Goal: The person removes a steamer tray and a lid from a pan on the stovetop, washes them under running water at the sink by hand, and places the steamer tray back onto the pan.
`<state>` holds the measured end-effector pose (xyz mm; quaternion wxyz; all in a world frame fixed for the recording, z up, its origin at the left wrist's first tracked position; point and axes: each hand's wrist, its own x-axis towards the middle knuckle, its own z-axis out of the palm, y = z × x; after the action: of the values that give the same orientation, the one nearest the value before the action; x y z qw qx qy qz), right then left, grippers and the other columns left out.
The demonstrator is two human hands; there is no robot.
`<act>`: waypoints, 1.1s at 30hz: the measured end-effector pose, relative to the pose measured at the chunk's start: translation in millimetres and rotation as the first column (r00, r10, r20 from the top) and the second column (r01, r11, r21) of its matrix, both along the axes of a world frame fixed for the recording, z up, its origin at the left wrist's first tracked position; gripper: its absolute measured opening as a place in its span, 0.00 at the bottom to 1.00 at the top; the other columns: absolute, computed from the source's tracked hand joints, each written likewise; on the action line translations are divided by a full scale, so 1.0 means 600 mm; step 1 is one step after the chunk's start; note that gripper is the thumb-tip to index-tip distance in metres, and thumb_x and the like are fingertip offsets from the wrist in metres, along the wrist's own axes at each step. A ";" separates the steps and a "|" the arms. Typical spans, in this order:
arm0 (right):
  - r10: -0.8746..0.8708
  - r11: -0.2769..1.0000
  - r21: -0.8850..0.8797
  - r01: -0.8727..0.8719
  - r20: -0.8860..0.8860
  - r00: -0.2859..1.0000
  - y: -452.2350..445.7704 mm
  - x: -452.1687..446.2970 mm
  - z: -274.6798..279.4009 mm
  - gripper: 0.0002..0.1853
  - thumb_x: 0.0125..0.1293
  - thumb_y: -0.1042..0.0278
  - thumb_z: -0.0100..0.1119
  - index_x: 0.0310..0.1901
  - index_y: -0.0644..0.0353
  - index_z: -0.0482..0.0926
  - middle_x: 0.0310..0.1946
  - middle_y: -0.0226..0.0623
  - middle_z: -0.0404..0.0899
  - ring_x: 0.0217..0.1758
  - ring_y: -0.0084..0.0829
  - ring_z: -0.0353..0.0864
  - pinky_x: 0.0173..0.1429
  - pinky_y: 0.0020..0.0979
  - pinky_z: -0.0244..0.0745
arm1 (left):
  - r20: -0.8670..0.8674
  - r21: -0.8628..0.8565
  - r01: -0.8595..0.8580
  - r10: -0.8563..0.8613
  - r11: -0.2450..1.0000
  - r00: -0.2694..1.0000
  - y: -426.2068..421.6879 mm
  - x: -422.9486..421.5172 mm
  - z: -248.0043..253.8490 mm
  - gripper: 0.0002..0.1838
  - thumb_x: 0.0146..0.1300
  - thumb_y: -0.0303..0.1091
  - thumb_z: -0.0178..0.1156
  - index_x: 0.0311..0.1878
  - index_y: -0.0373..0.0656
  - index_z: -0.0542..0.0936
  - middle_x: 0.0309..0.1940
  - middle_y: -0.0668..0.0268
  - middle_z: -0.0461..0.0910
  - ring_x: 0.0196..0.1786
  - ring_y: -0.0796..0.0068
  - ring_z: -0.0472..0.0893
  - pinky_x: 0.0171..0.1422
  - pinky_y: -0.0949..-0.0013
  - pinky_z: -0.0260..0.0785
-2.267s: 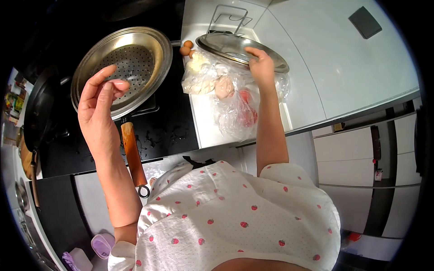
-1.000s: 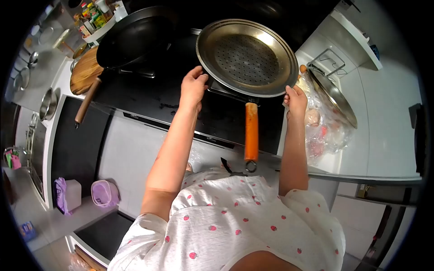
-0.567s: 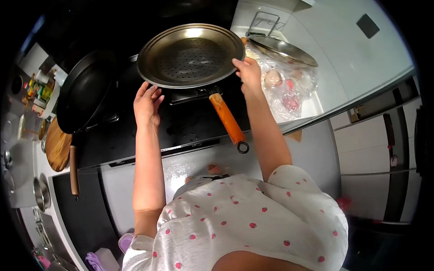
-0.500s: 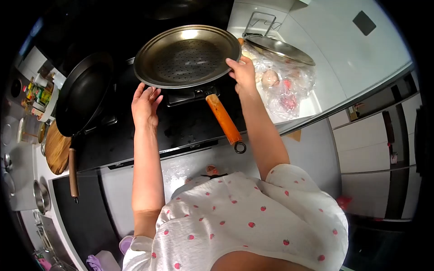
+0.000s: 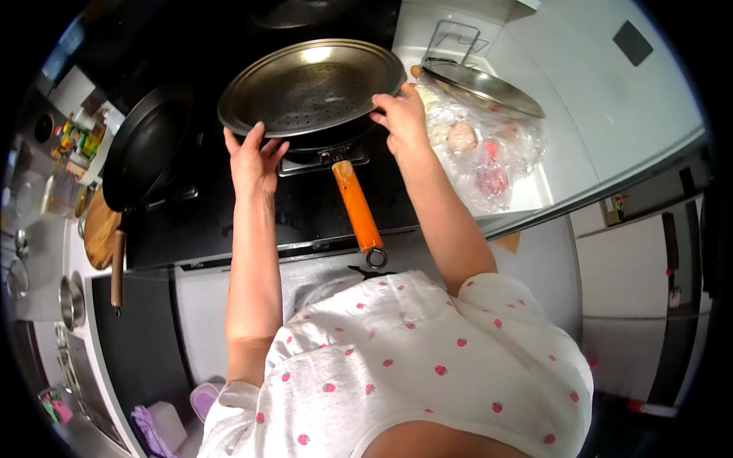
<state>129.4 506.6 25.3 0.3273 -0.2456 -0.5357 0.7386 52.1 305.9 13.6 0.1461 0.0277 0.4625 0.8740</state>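
Note:
Both hands hold a round metal steamer tray (image 5: 309, 90) with small holes across its middle, over the stove. My left hand (image 5: 256, 162) grips the near left rim, thumb on top and fingers reaching beneath. My right hand (image 5: 402, 120) pinches the right rim, with the thumb on its upper side. The tray tilts a little, its left side lower in view. Under it sits a dark pan with an orange wooden handle (image 5: 356, 204) pointing towards me. Most of that pan is hidden by the tray, and I cannot tell whether the two touch.
A black wok (image 5: 149, 149) with a brown handle stands on the left burner. Left of it lies a round wooden board (image 5: 101, 229). On the right counter, a metal-rimmed lid (image 5: 489, 90) rests on food in clear plastic bags (image 5: 489, 164), in front of a wire rack (image 5: 450, 42).
The tray has tilted and shifted slightly left in view. My left thumb now lies over its rim. The orange handle has swung slightly left, and the whole view has shifted a little.

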 end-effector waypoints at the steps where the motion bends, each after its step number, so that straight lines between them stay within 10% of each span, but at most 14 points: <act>1: -0.043 0.999 -0.008 0.043 -0.005 0.999 -0.005 0.006 0.011 0.19 0.50 0.80 0.56 0.46 0.64 0.67 0.33 0.36 0.74 0.35 0.28 0.76 0.38 0.30 0.74 | -0.012 0.011 -0.011 0.011 1.000 1.000 0.003 0.004 0.007 0.26 0.58 0.31 0.54 0.59 0.57 0.58 0.46 0.61 0.72 0.48 0.53 0.73 0.48 0.52 0.68; 9: 0.072 0.997 0.043 -0.069 -0.072 0.995 0.002 0.020 0.060 0.13 0.52 0.74 0.58 0.40 0.62 0.72 0.32 0.33 0.74 0.35 0.25 0.74 0.40 0.28 0.70 | -0.094 0.121 -0.093 0.105 0.988 0.990 0.012 0.037 0.059 0.28 0.58 0.32 0.55 0.61 0.59 0.57 0.51 0.55 0.67 0.54 0.52 0.68 0.56 0.49 0.63; 17: 0.129 0.990 0.088 -0.114 -0.182 0.975 0.001 0.023 0.089 0.17 0.50 0.74 0.60 0.43 0.66 0.70 0.32 0.34 0.74 0.36 0.26 0.74 0.41 0.29 0.69 | -0.071 0.297 -0.165 0.194 0.940 0.978 0.012 0.020 0.070 0.21 0.56 0.33 0.59 0.51 0.38 0.66 0.45 0.56 0.71 0.47 0.59 0.71 0.54 0.61 0.67; 25: 0.171 0.976 0.157 -0.152 -0.116 0.978 0.011 0.025 0.111 0.45 0.50 0.71 0.64 0.61 0.80 0.45 0.40 0.45 0.72 0.42 0.30 0.75 0.44 0.29 0.70 | -0.049 0.171 0.001 0.008 0.985 0.999 0.018 0.032 0.109 0.24 0.56 0.31 0.56 0.53 0.32 0.61 0.48 0.43 0.68 0.54 0.49 0.68 0.52 0.55 0.71; 27: 0.203 0.967 0.183 -0.175 -0.143 0.969 0.008 0.032 0.117 0.39 0.53 0.70 0.62 0.61 0.77 0.50 0.42 0.44 0.72 0.42 0.29 0.75 0.43 0.27 0.70 | 0.014 0.331 -0.039 0.037 0.943 0.999 0.015 0.009 0.103 0.23 0.54 0.25 0.54 0.52 0.43 0.59 0.49 0.46 0.65 0.53 0.44 0.68 0.52 0.44 0.69; 33: 0.265 0.955 0.184 -0.234 -0.168 0.949 0.017 0.046 0.073 0.17 0.60 0.67 0.54 0.49 0.67 0.70 0.36 0.38 0.76 0.35 0.25 0.76 0.37 0.22 0.70 | 0.053 0.344 -0.145 0.135 0.928 0.989 0.020 0.013 0.115 0.22 0.51 0.25 0.50 0.50 0.30 0.60 0.50 0.42 0.63 0.53 0.45 0.67 0.58 0.44 0.64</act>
<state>156.8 516.6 69.3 0.2995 -0.0764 -0.5870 0.7483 59.9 318.0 82.4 0.0828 0.0074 0.2998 0.9504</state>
